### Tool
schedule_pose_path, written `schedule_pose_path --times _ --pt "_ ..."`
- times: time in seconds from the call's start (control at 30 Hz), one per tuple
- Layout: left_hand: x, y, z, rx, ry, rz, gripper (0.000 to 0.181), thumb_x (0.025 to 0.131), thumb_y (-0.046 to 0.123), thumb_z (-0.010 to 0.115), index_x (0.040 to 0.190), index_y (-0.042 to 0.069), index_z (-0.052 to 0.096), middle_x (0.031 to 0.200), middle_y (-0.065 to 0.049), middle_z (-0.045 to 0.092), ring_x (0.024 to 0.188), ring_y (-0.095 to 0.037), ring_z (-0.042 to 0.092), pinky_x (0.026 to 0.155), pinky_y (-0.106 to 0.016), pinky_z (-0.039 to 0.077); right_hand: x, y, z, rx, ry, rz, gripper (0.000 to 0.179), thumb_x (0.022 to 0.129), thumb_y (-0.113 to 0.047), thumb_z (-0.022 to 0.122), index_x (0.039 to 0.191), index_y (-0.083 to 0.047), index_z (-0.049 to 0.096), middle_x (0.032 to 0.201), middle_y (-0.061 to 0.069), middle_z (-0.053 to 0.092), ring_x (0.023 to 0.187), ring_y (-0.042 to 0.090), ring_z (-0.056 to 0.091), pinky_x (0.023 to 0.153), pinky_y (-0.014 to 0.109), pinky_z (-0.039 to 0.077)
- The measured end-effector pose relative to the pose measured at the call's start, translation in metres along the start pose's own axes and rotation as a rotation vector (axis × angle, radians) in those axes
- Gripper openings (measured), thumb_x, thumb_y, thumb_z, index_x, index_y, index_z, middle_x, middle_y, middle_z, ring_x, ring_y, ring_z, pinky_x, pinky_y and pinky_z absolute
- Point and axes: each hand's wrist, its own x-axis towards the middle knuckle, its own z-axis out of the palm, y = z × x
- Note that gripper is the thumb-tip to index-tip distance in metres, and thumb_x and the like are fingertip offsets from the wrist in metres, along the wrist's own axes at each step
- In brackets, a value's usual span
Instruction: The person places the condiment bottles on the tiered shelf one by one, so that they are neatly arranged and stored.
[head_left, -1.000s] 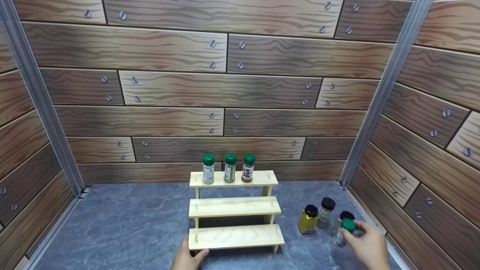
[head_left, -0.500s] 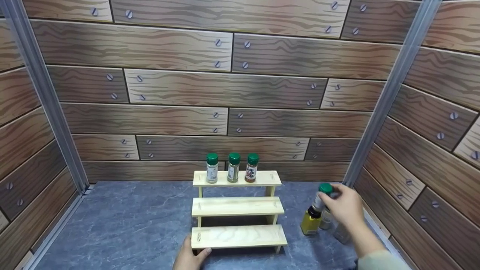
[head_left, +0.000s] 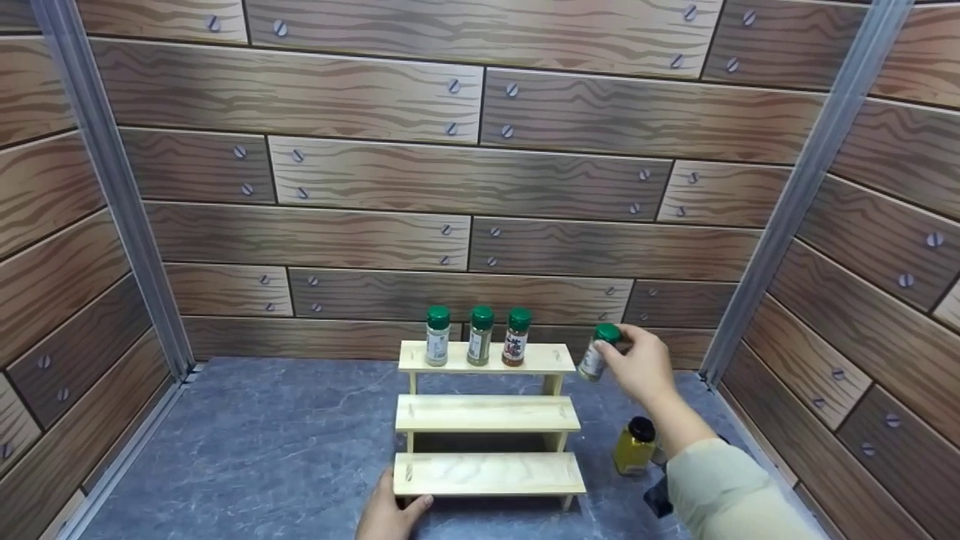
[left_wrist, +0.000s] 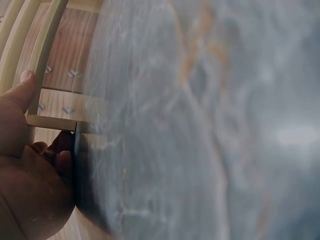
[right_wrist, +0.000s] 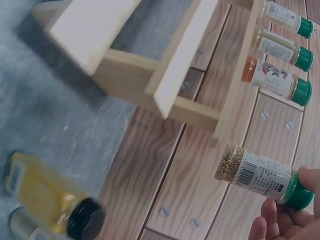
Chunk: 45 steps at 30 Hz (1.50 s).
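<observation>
My right hand (head_left: 643, 366) pinches a spice jar (head_left: 591, 364) by its green cap, holding it in the air just off the right end of the top tier. In the right wrist view this spice jar (right_wrist: 257, 174) has a barcoded label and pale brown grains at its base. A three-tier wooden spice rack (head_left: 489, 474) stands on the grey marbled surface. Along its top tier are three green-capped jars, the rightmost jar (head_left: 516, 343) with reddish contents. My left hand (head_left: 391, 513) grips the rack's lower left end, thumb on the front edge and fingers curled beneath, partly hidden.
A yellow bottle (head_left: 634, 450) with a black cap stands right of the rack. Beside it lies another jar (right_wrist: 25, 223), mostly out of the right wrist view. My right sleeve (head_left: 731, 487) covers the area behind them. Wood-patterned walls (head_left: 360, 240) enclose the back and sides.
My right hand has lifted the green-capped spice jar from among the jars at the right and carried it left and back toward the top tier. My left hand keeps its grip on the rack.
</observation>
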Motion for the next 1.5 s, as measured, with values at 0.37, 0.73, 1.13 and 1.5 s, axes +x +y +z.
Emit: schedule_pose_path --times 0.37,0.73,1.13,1.5 --pt "0.003 0.005 0.004 -0.021 -0.045 -0.049 0.084 0.089 0.020 0.089 0.148 -0.016 0.042 0.142 -0.038 0.054 0.133 -0.053 0.053 0.109 -0.064 0.046 0.025 -0.026 0.021 0.025 -0.034 -0.013 0.048 0.107 -0.024 0.067 0.145 0.006 0.059 0.137 0.027 0.064 0.111 0.037 0.069 0.090 0.047 0.061" --pt "0.002 0.006 0.006 -0.052 -0.057 -0.047 0.080 0.090 0.018 0.087 0.148 -0.015 0.043 0.142 -0.035 0.056 0.133 -0.051 0.054 0.109 -0.063 0.046 0.031 -0.028 0.042 0.032 -0.086 -0.013 0.050 0.109 -0.024 0.065 0.148 0.006 0.056 0.143 0.026 0.061 0.123 0.039 0.065 0.101 0.052 0.057" --pt "0.000 0.002 0.002 -0.073 -0.037 -0.002 0.078 0.090 0.018 0.087 0.147 -0.015 0.044 0.140 -0.036 0.057 0.132 -0.052 0.055 0.109 -0.064 0.046 0.037 -0.033 0.058 -0.012 -0.088 -0.032 0.048 0.108 -0.022 0.066 0.145 0.007 0.058 0.145 0.027 0.060 0.134 0.043 0.058 0.115 0.056 0.046" --pt "0.003 0.000 -0.001 -0.051 -0.042 -0.059 0.085 0.090 0.021 0.088 0.149 -0.017 0.041 0.145 -0.038 0.053 0.135 -0.053 0.051 0.111 -0.065 0.044 0.036 -0.037 0.059 -0.054 -0.086 -0.052 0.051 0.104 -0.024 0.071 0.140 0.010 0.061 0.140 0.029 0.063 0.133 0.045 0.058 0.116 0.057 0.044"
